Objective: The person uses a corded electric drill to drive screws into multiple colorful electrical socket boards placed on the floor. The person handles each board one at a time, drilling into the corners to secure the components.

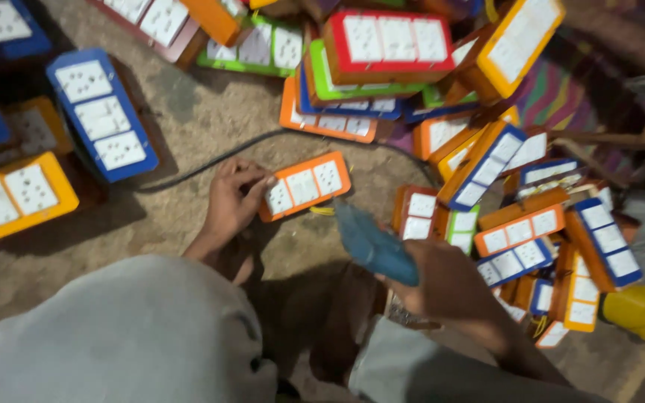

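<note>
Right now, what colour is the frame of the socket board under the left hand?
Orange, around white socket plates: socket board, steadied by the left hand. Head view shows it.

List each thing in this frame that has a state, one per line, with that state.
Orange socket board: flat on the floor, face up, left end gripped.
Left hand: closed on the board's end.
Blue power tool: held, tip pointing at the board.
Right hand: wrapped around the tool.
Black cable: loose on the floor.
Pile of boards: heaped, tilted.
</note>
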